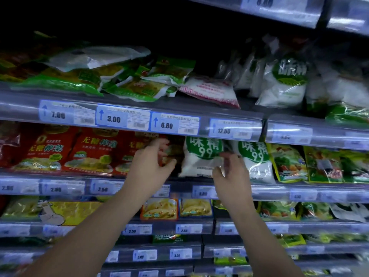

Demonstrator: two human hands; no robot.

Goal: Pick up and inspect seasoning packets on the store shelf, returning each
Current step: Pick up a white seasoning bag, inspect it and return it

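The left hand [149, 162] reaches up to the shelf, its thumb and curled fingers closing on the edge of a dark packet [174, 150] just to its right. Between the two hands stands a white packet [199, 160] with a green round label. The right hand [231, 174] is half curled at that packet's right edge; whether it grips it cannot be told. Red packets [91, 152] stand left of the left hand, and a second white packet [257, 162] stands just right of the right hand.
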